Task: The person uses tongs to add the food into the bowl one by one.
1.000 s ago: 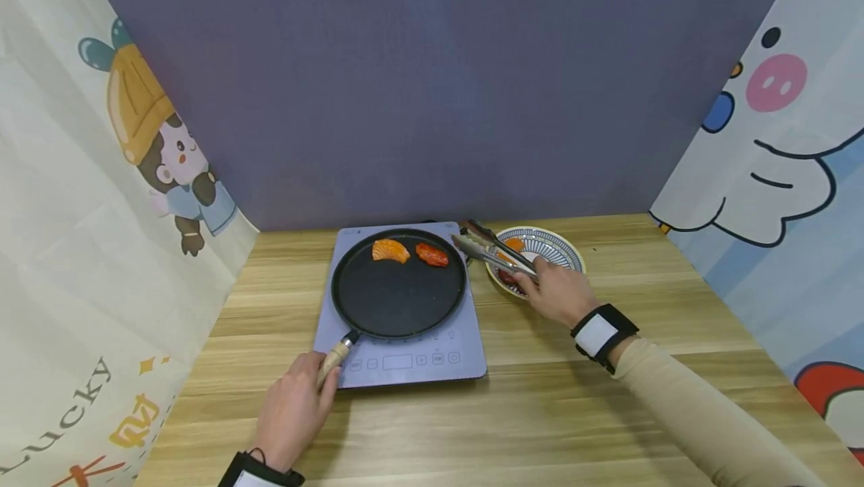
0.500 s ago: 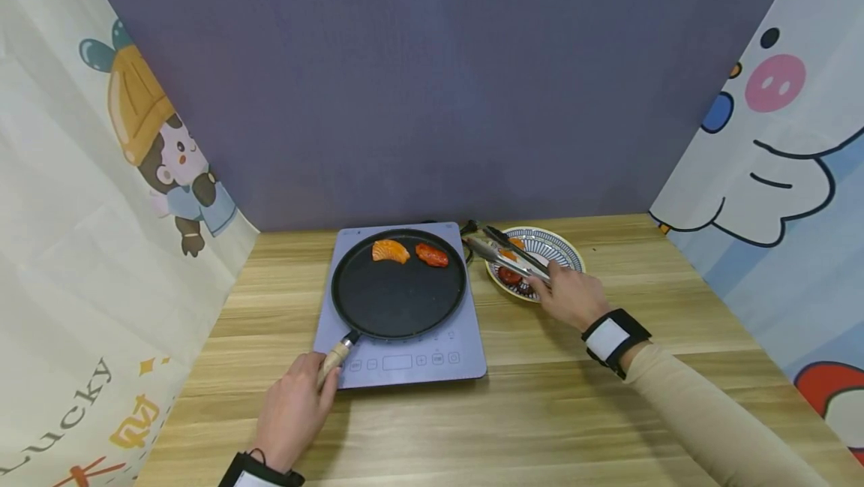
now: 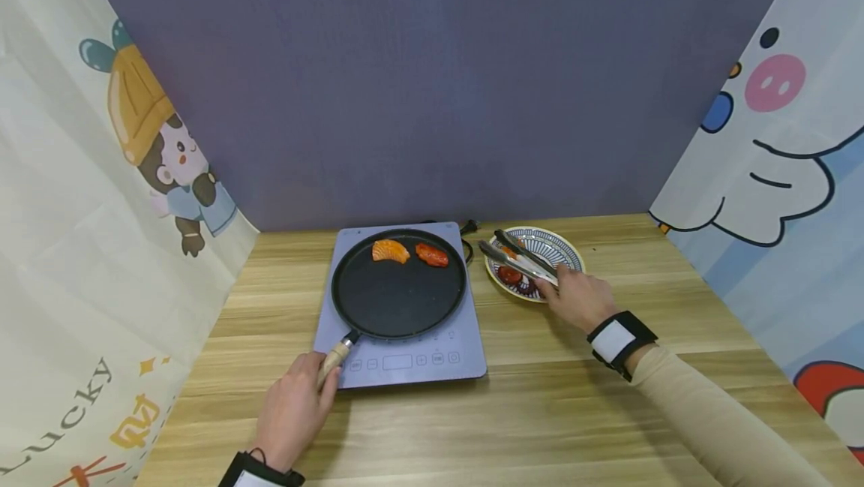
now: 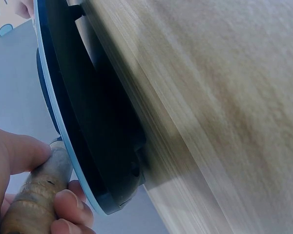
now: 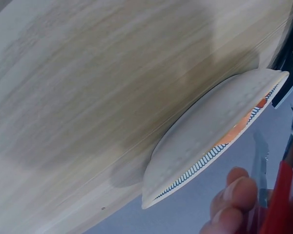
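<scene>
Pale wood formed the handle (image 3: 332, 363) nearest you, at the front of the pan (image 3: 398, 299), and your left hand (image 3: 293, 408) was clamped round it. Beneath the pan, a lavender cooktop (image 3: 398, 373) lay on the counter (image 3: 540, 412). Right of the pan, your right hand (image 3: 582, 299) gripped the tongs (image 3: 517, 265); their two arms stood apart over the bowl (image 3: 550, 241), tips toward the pan. Whether those tips touched food, the views did not show.

With neither hand steadying the bowl, a tip pressed hard on its rim could have tilted or shoved it. A piece caught off-centre could have slipped out and dropped on the counter beside the pan. A tug of your left hand could have dragged the pan askew on the cooktop.

You had one pan, one cooktop, one bowl and one pair of tongs. The bowl showed at least three pieces: an orange piece (image 3: 508, 252), a round red piece (image 3: 509, 275) and a dark piece (image 3: 526, 286); the tongs hid some of it. Two pieces lay toward the pan's far edge, an orange slice (image 3: 390, 251) and a red chunk (image 3: 432, 255). Farthest, behind the pan to its right, sat one black plug (image 3: 469, 226).
</scene>
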Tool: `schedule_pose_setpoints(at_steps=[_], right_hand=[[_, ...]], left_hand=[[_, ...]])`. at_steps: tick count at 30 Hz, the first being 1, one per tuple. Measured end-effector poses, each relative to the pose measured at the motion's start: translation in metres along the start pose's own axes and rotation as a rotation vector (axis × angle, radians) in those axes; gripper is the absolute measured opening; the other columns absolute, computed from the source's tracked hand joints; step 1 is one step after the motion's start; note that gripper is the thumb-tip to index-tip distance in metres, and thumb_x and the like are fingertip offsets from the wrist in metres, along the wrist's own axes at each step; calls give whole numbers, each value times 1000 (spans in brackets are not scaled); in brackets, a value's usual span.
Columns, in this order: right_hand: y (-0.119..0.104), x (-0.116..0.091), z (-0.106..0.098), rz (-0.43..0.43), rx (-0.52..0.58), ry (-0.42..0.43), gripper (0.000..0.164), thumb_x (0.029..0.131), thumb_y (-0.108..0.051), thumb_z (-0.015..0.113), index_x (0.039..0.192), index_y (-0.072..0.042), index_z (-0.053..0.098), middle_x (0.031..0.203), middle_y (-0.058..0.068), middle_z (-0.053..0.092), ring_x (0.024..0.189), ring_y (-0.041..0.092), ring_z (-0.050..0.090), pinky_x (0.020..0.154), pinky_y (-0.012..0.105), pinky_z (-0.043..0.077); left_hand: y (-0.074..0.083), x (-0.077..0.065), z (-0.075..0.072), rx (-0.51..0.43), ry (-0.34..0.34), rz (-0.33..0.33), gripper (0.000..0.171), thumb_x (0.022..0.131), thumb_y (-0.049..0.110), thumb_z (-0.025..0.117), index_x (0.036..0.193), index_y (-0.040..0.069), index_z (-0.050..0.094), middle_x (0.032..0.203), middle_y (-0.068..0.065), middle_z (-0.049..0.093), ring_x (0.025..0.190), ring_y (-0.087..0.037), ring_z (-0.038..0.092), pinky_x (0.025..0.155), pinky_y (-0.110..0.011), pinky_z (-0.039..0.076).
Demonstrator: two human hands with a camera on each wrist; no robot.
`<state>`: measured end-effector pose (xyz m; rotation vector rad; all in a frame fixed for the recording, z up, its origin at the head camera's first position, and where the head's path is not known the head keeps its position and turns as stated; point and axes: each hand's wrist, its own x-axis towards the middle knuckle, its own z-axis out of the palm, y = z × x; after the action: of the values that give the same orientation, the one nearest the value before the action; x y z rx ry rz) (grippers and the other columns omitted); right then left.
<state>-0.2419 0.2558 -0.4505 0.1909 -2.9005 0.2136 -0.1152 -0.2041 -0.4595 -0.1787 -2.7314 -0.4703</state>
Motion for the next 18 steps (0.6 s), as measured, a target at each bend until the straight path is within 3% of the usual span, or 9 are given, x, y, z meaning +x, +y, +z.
schedule_pose_setpoints(at_steps=[18], right_hand=[[1,-4,-1,88,-55,16,50,93,-47,51,87,3,51,61,16,53,48,33,54,38,45,37]], left_hand=[[-1,0,1,-9,18,8,29,84,24,71,97,-1,65,77,-8,58,50,-13,44,43,-31,33]])
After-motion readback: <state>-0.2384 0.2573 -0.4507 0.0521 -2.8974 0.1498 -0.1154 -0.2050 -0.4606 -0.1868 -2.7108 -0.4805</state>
